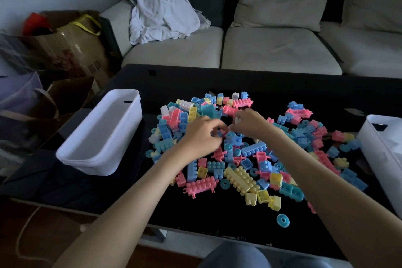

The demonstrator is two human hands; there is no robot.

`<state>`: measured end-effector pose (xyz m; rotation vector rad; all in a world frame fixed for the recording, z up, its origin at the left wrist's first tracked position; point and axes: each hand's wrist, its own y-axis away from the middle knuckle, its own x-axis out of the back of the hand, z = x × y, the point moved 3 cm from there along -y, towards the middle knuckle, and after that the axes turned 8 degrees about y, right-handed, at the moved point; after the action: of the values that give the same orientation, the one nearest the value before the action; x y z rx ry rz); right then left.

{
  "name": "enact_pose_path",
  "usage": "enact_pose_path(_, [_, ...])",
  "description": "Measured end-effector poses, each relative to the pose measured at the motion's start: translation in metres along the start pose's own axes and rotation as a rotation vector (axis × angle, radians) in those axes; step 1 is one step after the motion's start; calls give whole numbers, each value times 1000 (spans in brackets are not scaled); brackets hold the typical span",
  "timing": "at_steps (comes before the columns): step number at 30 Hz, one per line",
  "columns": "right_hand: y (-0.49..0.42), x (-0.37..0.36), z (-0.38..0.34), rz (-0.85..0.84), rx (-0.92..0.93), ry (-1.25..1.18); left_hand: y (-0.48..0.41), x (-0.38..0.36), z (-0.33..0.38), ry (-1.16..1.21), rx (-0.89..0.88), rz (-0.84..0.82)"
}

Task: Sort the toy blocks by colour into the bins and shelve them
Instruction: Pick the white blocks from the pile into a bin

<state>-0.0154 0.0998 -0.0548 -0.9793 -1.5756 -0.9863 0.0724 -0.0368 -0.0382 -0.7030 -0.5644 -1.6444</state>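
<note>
On the table [195, 213] between edge-side white bins [102, 137] [382, 148], left hand [202, 135] and right hand [250, 124] curl into blocks [239, 178], grips unclear.

So behind the desk [217, 80] there's a beige sofa [276, 50] with dark piping, and a crumpled white cloth [163, 15] dumped on its left seat, up against the armrest. Desk itself is black and glossy. Off to the left it's a bit of a junk corner: a cardboard box [71, 50] with a yellow strap [91, 22] looping over the top, and something red [34, 23] poking up behind it, can't tell what. In front of that sits a brown paper bag [69, 93] with a handle, and a pale purple bag [17, 89] just beside it. A light cord [19, 243] snakes across the reddish wood floor [54, 235] at bottom left.
</note>
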Motion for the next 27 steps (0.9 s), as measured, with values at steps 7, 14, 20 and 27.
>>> enact_pose_path(7, [-2,-20,10,29,103,115,-20,-24,5,-391,-66,42])
enact_pose_path(14, [13,-8,11,85,61,-26,-31,-22,-4,-420,8,7])
enact_pose_path(20, [30,11,14,291,-19,-380,-35,-21,-10,-342,16,56])
enact_pose_path(27, [41,14,15,290,-76,-575,-35,-23,-5,-352,-37,89])
